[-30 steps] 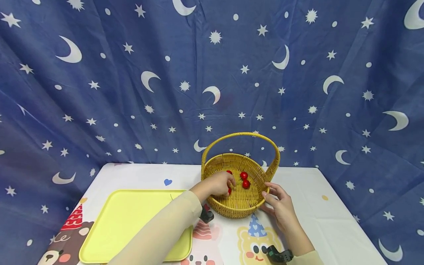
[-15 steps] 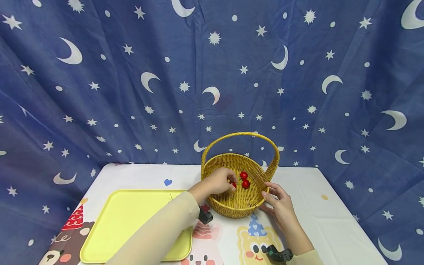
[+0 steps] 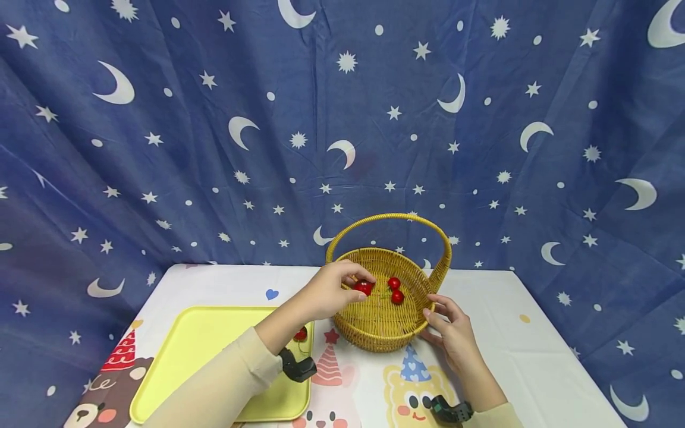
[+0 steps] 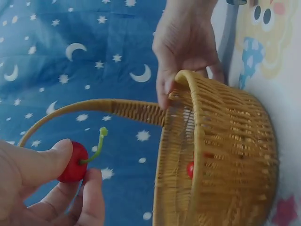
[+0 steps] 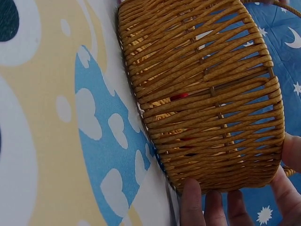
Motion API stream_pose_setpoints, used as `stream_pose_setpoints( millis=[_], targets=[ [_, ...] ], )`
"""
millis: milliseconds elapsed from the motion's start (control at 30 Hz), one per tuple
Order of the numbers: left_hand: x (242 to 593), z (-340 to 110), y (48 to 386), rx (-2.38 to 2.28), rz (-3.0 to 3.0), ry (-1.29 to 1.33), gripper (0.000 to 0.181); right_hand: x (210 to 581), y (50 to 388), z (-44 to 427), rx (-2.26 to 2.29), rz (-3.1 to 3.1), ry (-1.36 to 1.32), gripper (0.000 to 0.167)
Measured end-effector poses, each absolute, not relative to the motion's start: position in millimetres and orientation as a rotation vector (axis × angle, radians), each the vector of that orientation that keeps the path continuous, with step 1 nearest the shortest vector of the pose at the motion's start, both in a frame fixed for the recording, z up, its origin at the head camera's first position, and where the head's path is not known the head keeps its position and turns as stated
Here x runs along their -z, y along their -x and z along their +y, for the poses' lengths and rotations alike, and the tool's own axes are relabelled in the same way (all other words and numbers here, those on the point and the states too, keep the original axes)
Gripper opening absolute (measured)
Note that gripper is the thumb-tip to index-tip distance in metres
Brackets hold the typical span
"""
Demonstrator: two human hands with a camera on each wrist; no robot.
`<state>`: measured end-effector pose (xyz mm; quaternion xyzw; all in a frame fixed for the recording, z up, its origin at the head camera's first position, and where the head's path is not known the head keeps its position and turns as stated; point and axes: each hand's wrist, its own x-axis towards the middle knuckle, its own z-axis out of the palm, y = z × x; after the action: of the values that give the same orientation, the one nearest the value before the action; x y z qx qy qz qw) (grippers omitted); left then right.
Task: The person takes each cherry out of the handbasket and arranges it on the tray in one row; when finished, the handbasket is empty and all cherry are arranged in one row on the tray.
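In the head view my left hand pinches a red cherry between thumb and fingers, over the left side of a wicker basket. The left wrist view shows this cherry with its green stem pointing away from the palm. My right hand holds the basket's right side at the rim, its thumb on the rim and other fingers against the outer wall. Two more cherries lie together on the basket floor, the upper cherry touching or nearly touching the lower cherry.
A yellow tray lies left of the basket, partly covered by my left forearm. On its right edge area sits another cherry. The basket's tall handle arches above. A blue patterned curtain hangs behind the table.
My left hand has lifted from the basket floor, moving up and left with the cherry. A cherry on the tray, earlier covered by my arm, now shows. My right hand has stayed put.
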<state>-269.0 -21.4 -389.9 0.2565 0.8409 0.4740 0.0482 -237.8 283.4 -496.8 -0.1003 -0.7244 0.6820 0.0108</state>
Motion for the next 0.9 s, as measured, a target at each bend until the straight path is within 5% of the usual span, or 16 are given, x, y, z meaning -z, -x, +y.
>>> stream_pose_setpoints(
  millis=[233,533,900],
  targets=[
    [398.6,-79.8,252.2,-1.594,2.550,-0.645,0.030,495.2,237.4,283.5,-2.121,-2.283,0.321,0.052],
    [451.8,-159.7,243.3,-1.505,2.636,-0.294,0.027,498.0,237.7,284.0,-2.136,-2.256,0.322,0.051],
    [489.4,-196.4,240.3,-1.339,2.658,-0.221,0.022,498.1,237.4,283.4,-2.152,-2.243,0.320,0.052]
  ],
)
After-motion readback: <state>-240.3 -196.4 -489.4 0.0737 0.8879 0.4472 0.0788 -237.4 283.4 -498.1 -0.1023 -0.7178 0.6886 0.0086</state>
